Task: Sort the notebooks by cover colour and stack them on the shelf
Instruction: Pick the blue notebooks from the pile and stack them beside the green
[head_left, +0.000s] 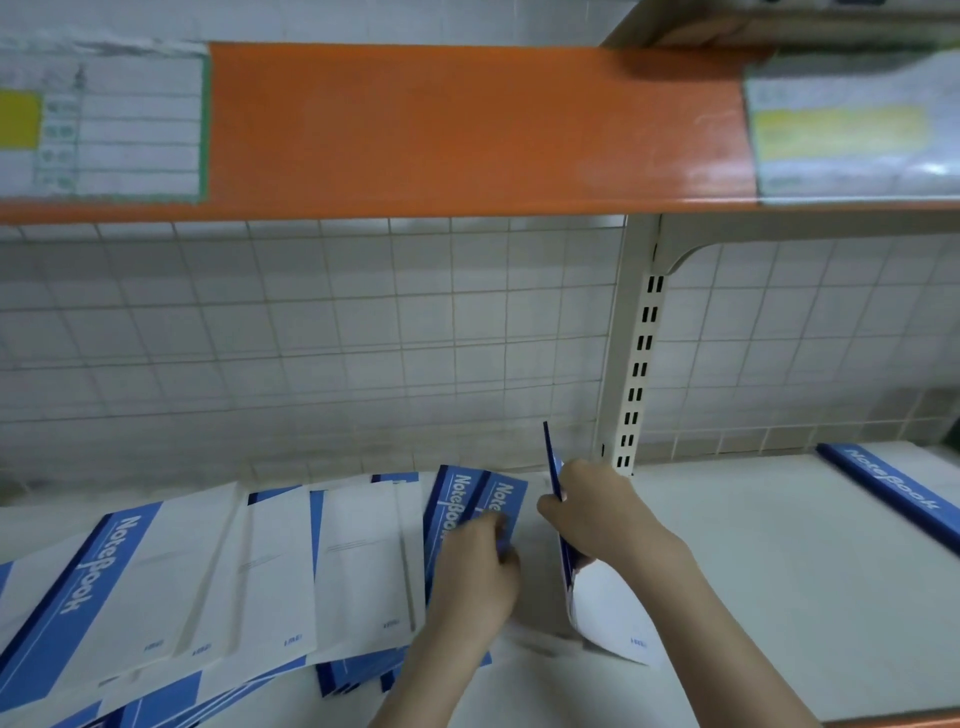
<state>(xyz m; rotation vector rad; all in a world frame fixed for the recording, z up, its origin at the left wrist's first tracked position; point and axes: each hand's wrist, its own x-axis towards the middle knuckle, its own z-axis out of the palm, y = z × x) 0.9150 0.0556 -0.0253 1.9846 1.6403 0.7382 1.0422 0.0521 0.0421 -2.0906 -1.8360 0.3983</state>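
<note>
Blue-and-white notebooks (291, 566) are lying fanned in a loose overlapping spread across the left half of the white shelf (779, 571), so the sorting is looking barely begun; nothing here is reading as a squared stack yet. The right hand (602, 514) is holding one notebook (608, 608) up on its edge, thumb and fingers pinching the cover near the blue spine. The left hand (478, 571) is resting on a blue-covered copy (498, 499) at the right end of the spread, its fingers curling over the cover; whether they are gripping or only pressing is too blurred to tell. Far to the right, one more notebook (893, 493) is lying apart, perhaps the start of a separate group.

Counting what is showing: about six or seven copies in the spread, with more edges peeking out underneath, one upheld, one at the far right. All are looking alike in colour. Above, an orange shelf (441, 130) is carrying two paper labels (104, 124).
</note>
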